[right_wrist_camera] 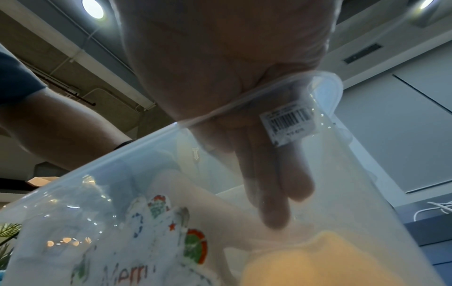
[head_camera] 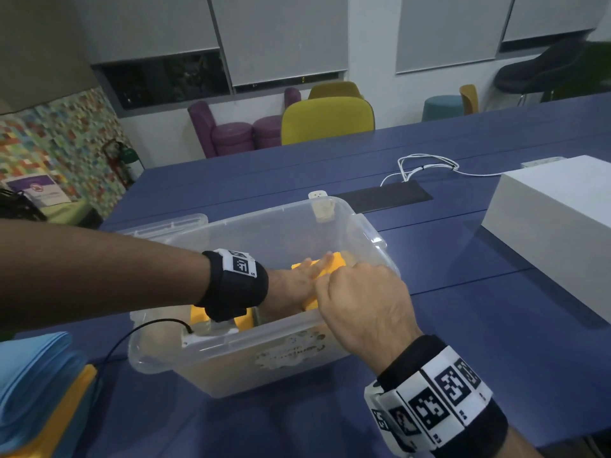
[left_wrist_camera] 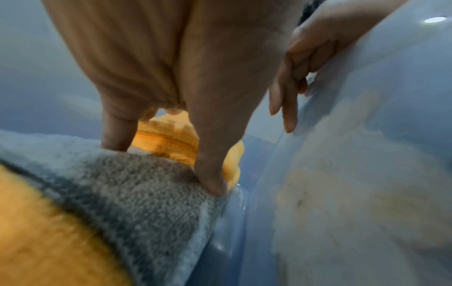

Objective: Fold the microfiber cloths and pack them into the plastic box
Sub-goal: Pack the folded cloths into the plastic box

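I can read "Merr" on the plastic box sticker. Its barcode label digits are too blurred for me.

Head view down over plastic box; wrist views close inside, outside it

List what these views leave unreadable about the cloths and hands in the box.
- Count of cloths in the plastic box: head view, left hand and wrist cover them.
- Right hand fingertips: head view, hidden behind the knuckles.
- Grey cloth fold: left wrist view, blurred.
- Blue cloth pile: cut by the frame edge.
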A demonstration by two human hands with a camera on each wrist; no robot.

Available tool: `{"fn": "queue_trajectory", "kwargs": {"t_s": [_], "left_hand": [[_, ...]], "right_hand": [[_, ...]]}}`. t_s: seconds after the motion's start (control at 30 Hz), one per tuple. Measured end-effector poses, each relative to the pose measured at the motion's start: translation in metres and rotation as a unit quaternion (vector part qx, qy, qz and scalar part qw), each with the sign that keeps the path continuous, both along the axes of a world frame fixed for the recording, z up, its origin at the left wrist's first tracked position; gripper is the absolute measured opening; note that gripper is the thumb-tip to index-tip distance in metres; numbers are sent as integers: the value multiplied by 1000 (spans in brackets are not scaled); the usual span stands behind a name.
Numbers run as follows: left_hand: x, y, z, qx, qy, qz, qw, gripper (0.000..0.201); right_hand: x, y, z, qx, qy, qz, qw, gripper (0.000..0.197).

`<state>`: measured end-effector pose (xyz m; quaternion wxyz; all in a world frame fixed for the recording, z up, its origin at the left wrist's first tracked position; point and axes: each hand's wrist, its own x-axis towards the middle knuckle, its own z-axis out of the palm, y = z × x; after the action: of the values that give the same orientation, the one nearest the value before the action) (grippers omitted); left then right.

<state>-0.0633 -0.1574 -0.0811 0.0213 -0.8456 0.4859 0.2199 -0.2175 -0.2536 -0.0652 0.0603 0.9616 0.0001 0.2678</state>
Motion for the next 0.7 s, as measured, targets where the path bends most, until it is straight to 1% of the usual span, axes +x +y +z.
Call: {"fn": "queue_trajectory", "kwargs": {"t_s": [0.03, 0.07, 0.1, 0.13, 0.17, 0.23, 0.3, 0.37, 0.43, 0.53, 0.57, 0.6, 0.7], "left_hand": [[1, 1, -3, -8, 5, -2, 1000, 66], [3, 2, -3, 1, 0, -11, 1000, 73], [3, 5, -1, 38, -5, -14, 999, 85], [8, 8, -1, 74, -14, -21, 997, 96], [12, 12, 2, 111, -12, 3, 994, 104], [13, 15, 9, 143, -9, 39, 989, 112], [5, 16, 12, 156, -8, 70, 985, 107], [3, 14, 8, 147, -20, 102, 984, 101], [6, 13, 8, 178, -23, 89, 980, 100], [13, 19, 11, 217, -19, 65, 974, 77], [16, 21, 10, 227, -24, 58, 972, 77], [19, 24, 8, 226, -21, 53, 972, 81], [21, 29, 9, 201, 21, 60, 978, 100]], "right_hand": [[0, -1, -2, -8, 3, 0, 1000, 66], [0, -1, 1, -15, 25, -4, 1000, 44], [-2, -1, 5, -25, 27, -13, 999, 23], [-4, -1, 10, -33, 38, -13, 999, 11], [-5, -1, 12, -30, 38, -10, 999, 7], [-5, -3, 14, -26, 31, 1, 999, 6], [-6, -3, 12, -31, 21, 5, 999, 4], [-5, -4, 10, -38, 15, 1, 999, 4], [-4, -3, 9, -35, 15, -10, 999, 5], [-3, -2, 10, -30, 23, -22, 999, 4], [-4, -1, 11, -28, 26, -28, 999, 3], [-3, -1, 11, -30, 25, -32, 999, 3], [-4, 0, 12, -21, 30, -27, 999, 4]]}}
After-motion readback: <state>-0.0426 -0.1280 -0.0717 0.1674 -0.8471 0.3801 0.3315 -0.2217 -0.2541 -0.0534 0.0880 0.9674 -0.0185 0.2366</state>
